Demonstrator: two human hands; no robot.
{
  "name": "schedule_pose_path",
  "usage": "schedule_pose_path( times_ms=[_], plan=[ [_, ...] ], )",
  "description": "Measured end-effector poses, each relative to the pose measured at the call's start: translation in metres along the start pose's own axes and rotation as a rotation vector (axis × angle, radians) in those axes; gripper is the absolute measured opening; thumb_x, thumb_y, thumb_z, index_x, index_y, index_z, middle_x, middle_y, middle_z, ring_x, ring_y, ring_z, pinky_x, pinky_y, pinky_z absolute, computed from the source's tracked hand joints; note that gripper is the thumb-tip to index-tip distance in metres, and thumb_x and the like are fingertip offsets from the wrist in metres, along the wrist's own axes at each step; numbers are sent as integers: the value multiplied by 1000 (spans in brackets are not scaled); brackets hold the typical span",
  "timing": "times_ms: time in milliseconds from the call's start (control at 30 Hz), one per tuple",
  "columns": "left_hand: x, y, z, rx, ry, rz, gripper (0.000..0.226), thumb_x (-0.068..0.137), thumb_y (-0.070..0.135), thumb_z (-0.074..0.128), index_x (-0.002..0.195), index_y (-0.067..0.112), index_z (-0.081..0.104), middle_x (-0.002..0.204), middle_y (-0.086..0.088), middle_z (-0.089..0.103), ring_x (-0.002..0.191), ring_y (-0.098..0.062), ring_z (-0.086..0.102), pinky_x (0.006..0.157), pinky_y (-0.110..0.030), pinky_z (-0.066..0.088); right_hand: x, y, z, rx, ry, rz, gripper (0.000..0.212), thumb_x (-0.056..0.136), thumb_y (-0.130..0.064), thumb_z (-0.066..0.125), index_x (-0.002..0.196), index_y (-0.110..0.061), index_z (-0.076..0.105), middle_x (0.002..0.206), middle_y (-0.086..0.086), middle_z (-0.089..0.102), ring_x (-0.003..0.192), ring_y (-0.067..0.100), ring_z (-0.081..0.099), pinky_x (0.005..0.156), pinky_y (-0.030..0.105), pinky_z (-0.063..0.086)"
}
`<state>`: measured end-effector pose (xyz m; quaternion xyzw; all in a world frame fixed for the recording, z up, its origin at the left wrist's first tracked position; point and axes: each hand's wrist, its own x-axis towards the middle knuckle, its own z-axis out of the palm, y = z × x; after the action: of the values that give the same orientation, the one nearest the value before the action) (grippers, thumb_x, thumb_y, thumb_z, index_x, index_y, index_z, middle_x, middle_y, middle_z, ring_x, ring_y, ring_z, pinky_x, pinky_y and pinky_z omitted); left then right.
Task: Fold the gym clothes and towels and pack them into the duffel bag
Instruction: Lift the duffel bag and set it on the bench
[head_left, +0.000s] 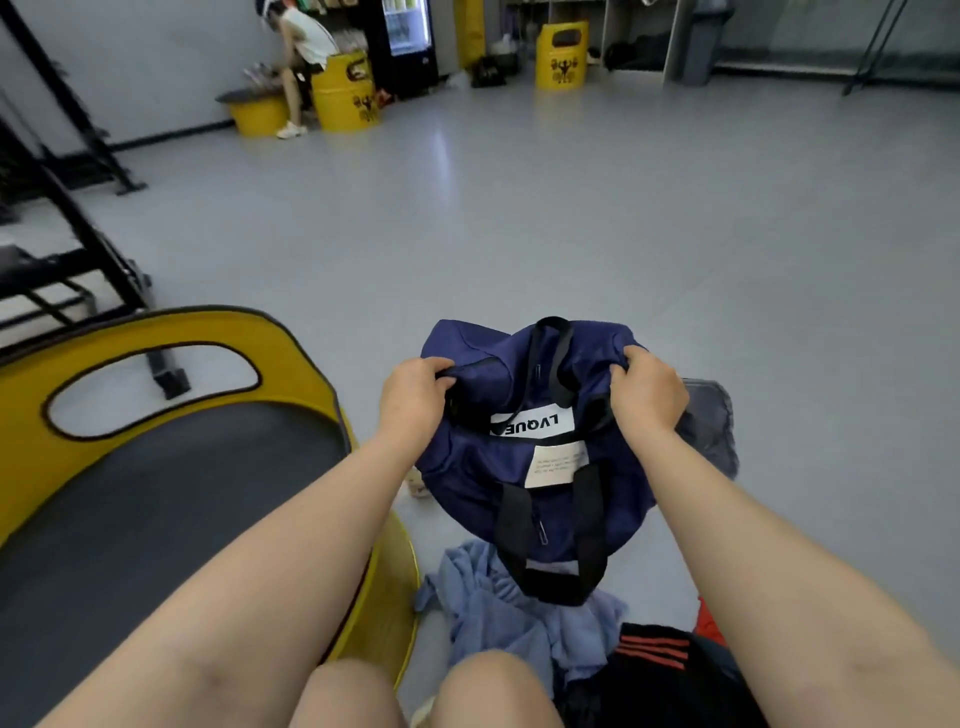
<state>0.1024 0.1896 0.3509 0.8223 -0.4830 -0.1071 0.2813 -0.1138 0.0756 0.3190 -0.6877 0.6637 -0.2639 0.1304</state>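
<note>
From the head view, both bare forearms reach forward and down to a navy duffel bag (530, 447) held just above the grey floor (571, 234), in the near middle of the scene. The left hand (413, 397) has its fingers curled round the bag's top edge on the left; the right hand (649, 395) grips a bunched fold of the same edge on the right. The fingertips of both hands are tucked into the fabric and cannot be seen. Whether the bag's mouth is open or zipped is hard to tell, because the cloth folds over itself between the hands. A white label reading upside down, partly cut off by a fold, sits on the bag's side, with a paper tag below it whose print is too small to read. One black strap handle (553, 545) hangs down the near side; another loops at the far top. Below the bag lies a crumpled light blue towel (498, 608), partly hidden by the handle. Just right of it is a black garment with orange stripes (660, 654), cut off by the right arm and the bottom edge. A grey mesh piece shows behind the right hand, mostly hidden. To the near left is a yellow seat (171, 431) with a dark pad. Far off, a blurred person sits by yellow barrels.
</note>
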Motion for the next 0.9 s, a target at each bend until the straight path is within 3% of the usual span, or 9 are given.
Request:
schedule_pose_path(
  times_ms=[367,733,900],
  plan=[
    [-97,-57,-132,29,283,-107,29,94,17,55,121,14,64,121,-7,64,114,-26,56,94,-33,44,-74,-131,-22,68,-43,-297,17,96,-21,48,103,-15,62,105,15,66,100,38,58,71,33,35],
    [-200,-161,-250,23,506,-373,26,93,18,57,117,17,68,121,-3,66,113,-21,58,94,-30,45,-191,-281,-6,143,-185,-572,21,94,-16,45,104,-15,64,104,15,66,96,37,59,71,34,38],
    [-250,-214,-294,3,593,-486,26,93,18,57,117,17,68,121,-2,65,114,-22,58,93,-29,42,-255,-350,7,179,-236,-693,27,96,-19,46,116,-17,63,115,15,64,106,37,57,79,36,43]
  ],
)
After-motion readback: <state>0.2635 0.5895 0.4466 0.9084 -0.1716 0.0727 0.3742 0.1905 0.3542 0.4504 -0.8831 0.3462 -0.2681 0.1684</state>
